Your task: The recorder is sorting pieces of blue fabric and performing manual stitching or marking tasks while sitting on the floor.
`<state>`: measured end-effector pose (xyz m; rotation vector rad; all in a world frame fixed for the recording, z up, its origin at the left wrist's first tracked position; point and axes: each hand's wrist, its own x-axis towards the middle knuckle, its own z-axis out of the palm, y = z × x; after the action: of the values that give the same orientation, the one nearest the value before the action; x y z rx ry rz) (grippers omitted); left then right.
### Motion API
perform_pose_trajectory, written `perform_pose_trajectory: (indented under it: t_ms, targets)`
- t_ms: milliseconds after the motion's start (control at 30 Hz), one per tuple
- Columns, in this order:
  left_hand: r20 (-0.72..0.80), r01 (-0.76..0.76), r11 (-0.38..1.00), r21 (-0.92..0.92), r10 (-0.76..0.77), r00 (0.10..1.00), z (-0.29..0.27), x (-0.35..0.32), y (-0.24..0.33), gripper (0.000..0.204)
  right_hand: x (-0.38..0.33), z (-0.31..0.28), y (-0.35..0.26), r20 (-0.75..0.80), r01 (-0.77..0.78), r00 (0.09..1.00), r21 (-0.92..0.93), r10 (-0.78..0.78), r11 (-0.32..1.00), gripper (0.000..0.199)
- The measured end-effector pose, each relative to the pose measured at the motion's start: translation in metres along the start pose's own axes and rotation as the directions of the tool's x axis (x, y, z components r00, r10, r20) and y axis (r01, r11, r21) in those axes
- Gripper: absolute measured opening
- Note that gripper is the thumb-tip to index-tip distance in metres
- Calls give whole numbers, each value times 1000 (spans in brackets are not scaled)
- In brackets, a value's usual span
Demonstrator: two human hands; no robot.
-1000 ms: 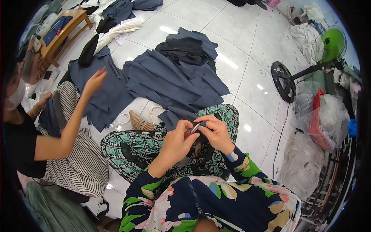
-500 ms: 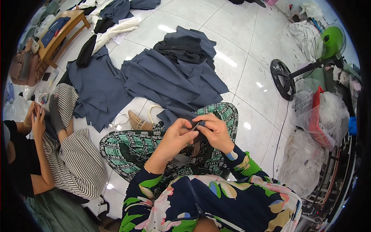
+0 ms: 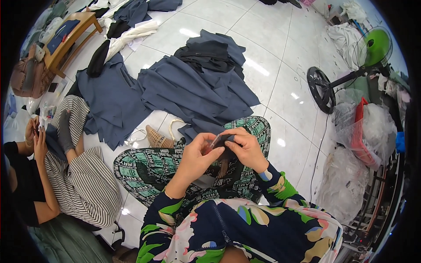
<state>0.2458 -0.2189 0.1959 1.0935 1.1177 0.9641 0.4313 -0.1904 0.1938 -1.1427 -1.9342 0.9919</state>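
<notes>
Left hand (image 3: 196,157) pinches small metal tool (image 3: 215,140), likely thread snips, between thumb and fingers; right hand (image 3: 246,149) pinches dark cloth piece (image 3: 226,139); cloth sits between hands, above patterned trousers (image 3: 142,171); tool shows broader, farther left than half second ago; suggests regrip between passes; tool's contact with cloth unclear.

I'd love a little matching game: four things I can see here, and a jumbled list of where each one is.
1. Small shiny tool
2. Dark cloth piece
3. Fan
4. Bench

A. Upper left, brown
B. Pinched in the right hand
C. Standing at the right, green and black
D. Held in the left hand

Pairs: 1-D, 2-B, 3-C, 4-A
</notes>
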Motion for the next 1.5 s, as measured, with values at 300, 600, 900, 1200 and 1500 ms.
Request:
perform_pose_trajectory:
  t_ms: [300,600,900,1200,1500]
  targets:
    - [-148,-128,987,100,142,979,8,12,-13,15,2,5,4,31,154,988,10,-154,988,15]
    - [-20,230,796,-560,-291,956,0,17,-8,10,6,5,4,6,83,996,55,-83,995,23]
    - [-92,59,979,-196,-78,993,3,17,-18,13,2,7,11,8,-36,999,68,36,997,20]
    - [-128,61,988,-145,-80,988,-9,19,-11,15,0,-2,6,112,17,993,115,-30,993,17]
    - [-114,-34,997,74,42,993,-3,16,-11,18,-3,-1,9,76,-183,981,55,179,982,13]
